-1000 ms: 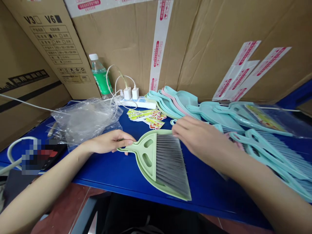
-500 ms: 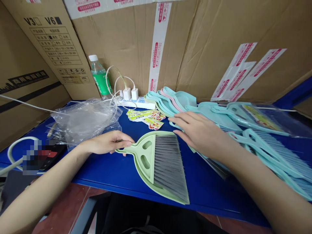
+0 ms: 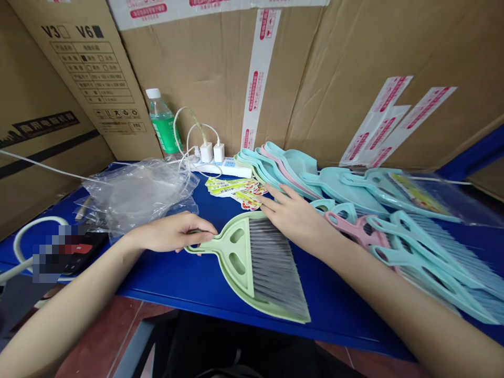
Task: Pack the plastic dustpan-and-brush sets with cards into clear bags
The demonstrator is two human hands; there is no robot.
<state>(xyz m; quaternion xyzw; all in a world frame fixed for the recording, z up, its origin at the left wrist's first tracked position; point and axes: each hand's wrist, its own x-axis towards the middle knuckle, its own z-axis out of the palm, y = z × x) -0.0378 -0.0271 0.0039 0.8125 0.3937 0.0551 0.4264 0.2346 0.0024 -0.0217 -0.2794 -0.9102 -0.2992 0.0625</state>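
My left hand (image 3: pixel 179 232) grips the handle of a green dustpan (image 3: pixel 228 286), with a green brush (image 3: pixel 240 252) lying in it. The brush's grey bristles point right. My right hand (image 3: pixel 285 212) is spread palm down over the upper part of the bristles, its fingertips beside printed cards (image 3: pixel 236 189). Whether it touches the brush I cannot tell. Right of that hand lie a pink brush (image 3: pixel 360 228) and several light blue brushes (image 3: pixel 433 252).
Light blue dustpans (image 3: pixel 346 191) and a pink one are stacked behind my right hand. Clear plastic bags (image 3: pixel 142 194) lie left, with a bottle (image 3: pixel 163 126) and a power strip (image 3: pixel 232 169) behind. A black device (image 3: pixel 88 252) sits far left; cardboard boxes (image 3: pixel 220 79) stand at the back.
My right hand has moved left, toward the cards and over the bristles, uncovering the pink brush. My left hand still holds the green dustpan handle.
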